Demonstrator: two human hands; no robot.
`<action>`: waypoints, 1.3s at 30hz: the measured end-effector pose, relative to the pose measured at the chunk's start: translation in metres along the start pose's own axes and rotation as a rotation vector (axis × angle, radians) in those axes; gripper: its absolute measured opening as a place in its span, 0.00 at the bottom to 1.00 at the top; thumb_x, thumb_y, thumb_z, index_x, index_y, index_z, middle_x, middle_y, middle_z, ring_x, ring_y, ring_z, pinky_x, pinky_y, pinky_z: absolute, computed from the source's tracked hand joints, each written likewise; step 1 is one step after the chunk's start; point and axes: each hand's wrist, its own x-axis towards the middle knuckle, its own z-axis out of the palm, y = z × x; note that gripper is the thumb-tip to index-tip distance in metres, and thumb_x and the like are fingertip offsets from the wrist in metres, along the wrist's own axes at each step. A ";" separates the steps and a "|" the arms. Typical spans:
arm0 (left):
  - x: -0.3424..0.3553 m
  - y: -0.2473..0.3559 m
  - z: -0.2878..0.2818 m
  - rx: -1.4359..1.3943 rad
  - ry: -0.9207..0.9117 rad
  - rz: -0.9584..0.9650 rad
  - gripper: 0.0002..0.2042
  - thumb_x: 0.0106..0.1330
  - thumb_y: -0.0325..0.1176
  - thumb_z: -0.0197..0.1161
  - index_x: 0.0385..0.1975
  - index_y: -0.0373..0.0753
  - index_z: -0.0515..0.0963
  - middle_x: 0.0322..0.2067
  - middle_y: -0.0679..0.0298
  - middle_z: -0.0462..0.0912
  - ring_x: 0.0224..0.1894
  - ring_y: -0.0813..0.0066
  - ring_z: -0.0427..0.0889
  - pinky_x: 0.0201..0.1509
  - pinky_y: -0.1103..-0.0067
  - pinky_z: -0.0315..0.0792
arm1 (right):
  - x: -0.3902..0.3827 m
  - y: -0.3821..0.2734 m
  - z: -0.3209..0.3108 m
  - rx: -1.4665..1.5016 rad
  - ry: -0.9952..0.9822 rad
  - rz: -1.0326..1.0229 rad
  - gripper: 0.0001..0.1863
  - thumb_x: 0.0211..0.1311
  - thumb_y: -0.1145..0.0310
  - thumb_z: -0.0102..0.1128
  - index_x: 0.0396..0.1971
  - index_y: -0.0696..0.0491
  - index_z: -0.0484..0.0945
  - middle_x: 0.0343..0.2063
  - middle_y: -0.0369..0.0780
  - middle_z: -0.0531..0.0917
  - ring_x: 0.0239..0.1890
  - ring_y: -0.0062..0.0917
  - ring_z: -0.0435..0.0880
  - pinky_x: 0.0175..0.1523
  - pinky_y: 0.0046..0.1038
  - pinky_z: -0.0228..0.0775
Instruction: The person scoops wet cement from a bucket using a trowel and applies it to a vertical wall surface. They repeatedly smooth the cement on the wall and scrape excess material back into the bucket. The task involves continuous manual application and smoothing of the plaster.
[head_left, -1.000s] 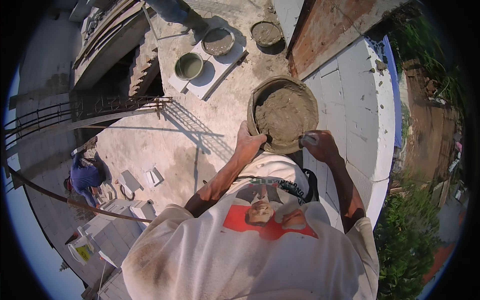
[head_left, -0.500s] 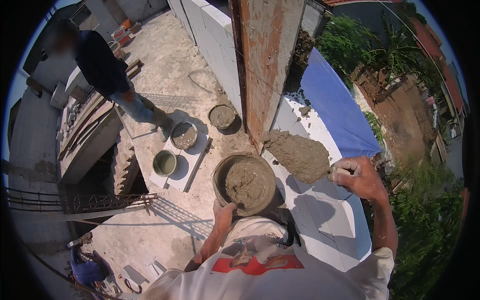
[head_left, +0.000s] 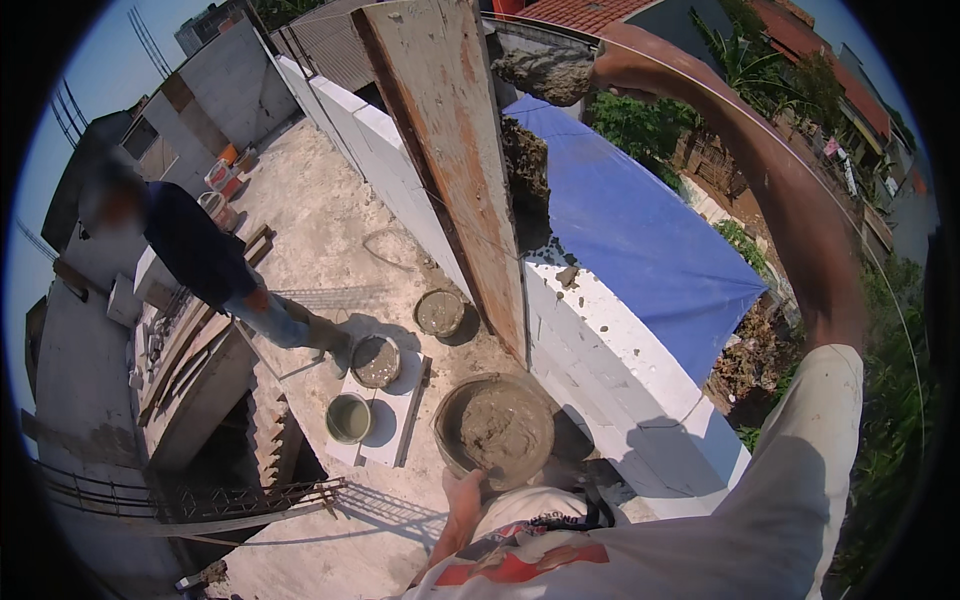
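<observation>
Mortar (head_left: 507,424), wet and gray, sits in the big round bucket (head_left: 443,447) right in front of my belly. My left hand (head_left: 463,497) is clamped on the near edge of it, with the thumb up by the rim. My right hand (head_left: 622,68) is up high and far out, at the end of my bent arm. It is closed around a mud-covered trowel (head_left: 545,76), and the gray lump hides the flat part, so I cannot see its shape. The trowel is just beside the top part of a tall board (head_left: 450,140), on the right of it. I cannot tell if the two touch. The board is brown and pale, and it stands up by a white block wall (head_left: 600,345). Dark clumps (head_left: 527,185) stick out lower down on the board's right side, and little bits (head_left: 567,276) lie on top of the wall. A big blue sheet (head_left: 625,230) is spread out past the wall. Near my bucket, a white slab (head_left: 400,408) holds a pail of gray mix (head_left: 356,376) and a pail of greenish water (head_left: 332,430). Another pail (head_left: 418,322) stands near the board. A person (head_left: 200,235) in a dark top stands by the slab.
</observation>
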 end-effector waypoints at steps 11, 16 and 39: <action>0.011 -0.023 0.002 0.083 -0.047 0.072 0.20 0.54 0.17 0.64 0.48 0.31 0.69 0.40 0.56 0.81 0.34 0.69 0.84 0.37 0.73 0.82 | 0.004 -0.044 0.059 -0.198 0.264 -0.114 0.15 0.61 0.68 0.64 0.45 0.59 0.86 0.41 0.55 0.88 0.47 0.47 0.89 0.49 0.44 0.82; -0.015 -0.001 0.020 0.046 0.041 0.029 0.20 0.55 0.16 0.62 0.48 0.30 0.69 0.40 0.55 0.82 0.35 0.68 0.85 0.39 0.73 0.84 | -0.092 -0.029 0.103 0.248 0.547 0.155 0.18 0.65 0.62 0.66 0.48 0.60 0.83 0.41 0.55 0.88 0.44 0.48 0.89 0.50 0.40 0.80; -0.029 -0.011 0.016 0.275 -0.031 0.049 0.25 0.55 0.17 0.63 0.55 0.28 0.69 0.45 0.60 0.82 0.43 0.76 0.82 0.48 0.80 0.78 | -0.345 0.015 0.406 -0.124 -0.903 -0.229 0.14 0.52 0.62 0.67 0.32 0.57 0.87 0.31 0.53 0.88 0.38 0.47 0.89 0.47 0.41 0.83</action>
